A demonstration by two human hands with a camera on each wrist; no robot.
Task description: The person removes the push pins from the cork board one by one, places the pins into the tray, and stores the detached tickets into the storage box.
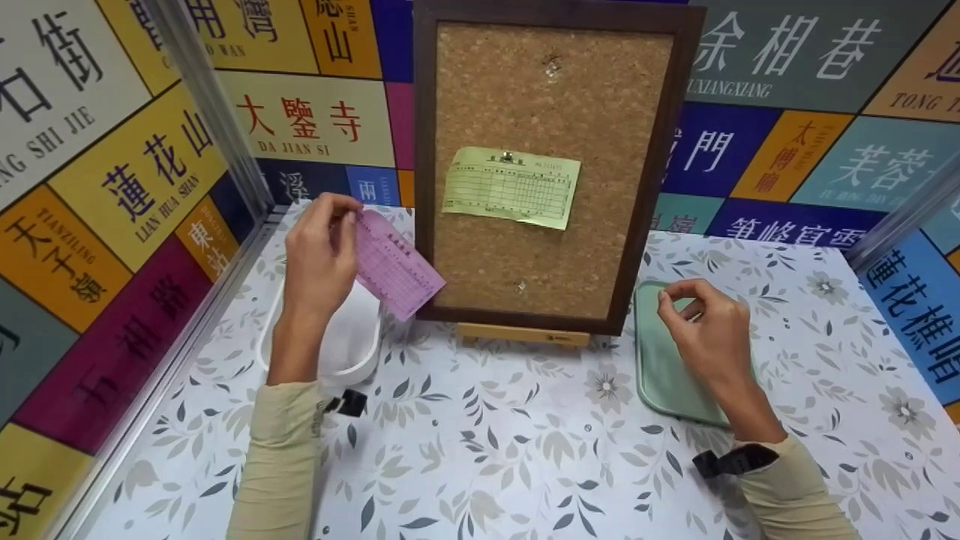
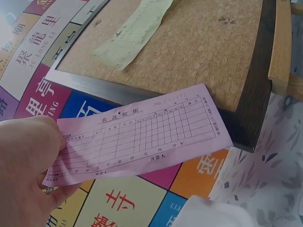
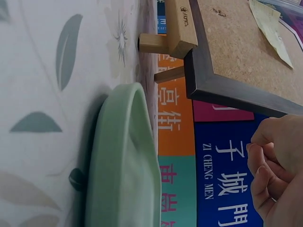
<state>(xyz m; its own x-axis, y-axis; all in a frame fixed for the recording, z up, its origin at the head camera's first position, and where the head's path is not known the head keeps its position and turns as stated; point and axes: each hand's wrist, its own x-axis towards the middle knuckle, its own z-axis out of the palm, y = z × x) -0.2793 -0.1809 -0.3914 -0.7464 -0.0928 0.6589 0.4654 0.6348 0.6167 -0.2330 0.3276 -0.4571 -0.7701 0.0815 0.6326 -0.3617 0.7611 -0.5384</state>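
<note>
**Pink slip held up at the cork board's left edge**

The cork board (image 1: 551, 161) stands upright on a small wooden easel (image 1: 523, 334) at the back of the flower-patterned worktop (image 1: 480, 450), at 12 o'clock from the person. A pale green form (image 1: 511, 186) is already pinned on it, a little above the middle. Two more pins show on the cork, one near the top and one low down; I can't make out their kind.

At 10 o'clock from the person sits a white tray (image 1: 352, 349), and at 2 o'clock a mint-green tray (image 1: 660, 367), one either side of the easel.

The left hand (image 1: 321, 255) is raised above the white tray and pinches one short end of a pink receipt slip (image 1: 396, 265) between thumb and fingers. The slip's long axis runs from the hand down toward 4 o'clock, and its free end overlaps the board's dark frame low on the left side. In the left wrist view the printed face of the pink receipt slip (image 2: 142, 135) is turned to that camera, and it hangs just in front of the frame corner; whether it touches I can't say. The open cork lies to the right of the slip, at 2 to 3 o'clock from the left hand, so this hand is much the nearer one to it.

The right hand (image 1: 709, 322) hovers over the mint-green tray with fingertips drawn together against the thumb. Whether something small sits between them I cannot tell.
</note>
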